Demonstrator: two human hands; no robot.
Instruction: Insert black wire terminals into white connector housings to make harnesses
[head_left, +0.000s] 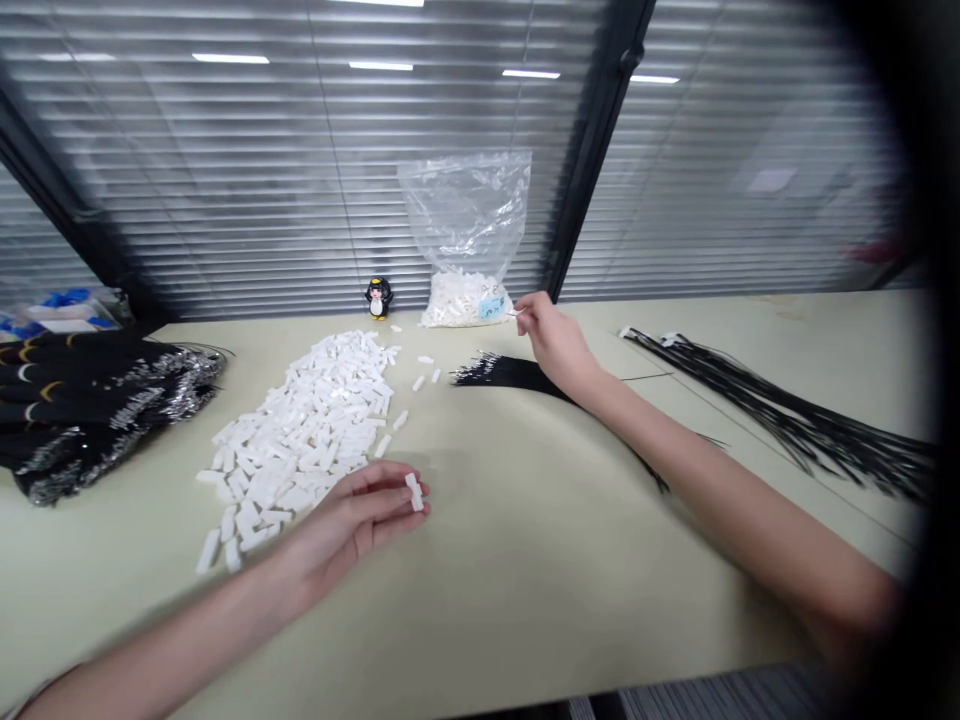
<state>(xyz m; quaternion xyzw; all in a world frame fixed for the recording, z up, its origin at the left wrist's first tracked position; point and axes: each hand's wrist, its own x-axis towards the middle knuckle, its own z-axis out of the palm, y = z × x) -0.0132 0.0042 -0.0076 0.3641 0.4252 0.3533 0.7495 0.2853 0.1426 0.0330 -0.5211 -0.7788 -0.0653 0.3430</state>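
Head view: two hands over a table [525, 590], one white plastic piece [414, 492] in the left hand [360, 520].
The left hand pinches that single piece between thumb and fingers, beside one heap of white pieces [315, 420] too many to count; a few more lie loose at its right edge. The right hand [555, 345] has its thumb and finger pressed together on the tip of one thin strand [514, 314], just in front of one clear bag [465, 240] partly filled with white pieces. Below that hand lies one bunch of black wires [517, 373] with silvery ends, uncountable; one spread of black cables [787, 410] lies to the right, one pile of dark bundles [97, 400] at far left. One penguin figure [379, 300] stands behind the heap.
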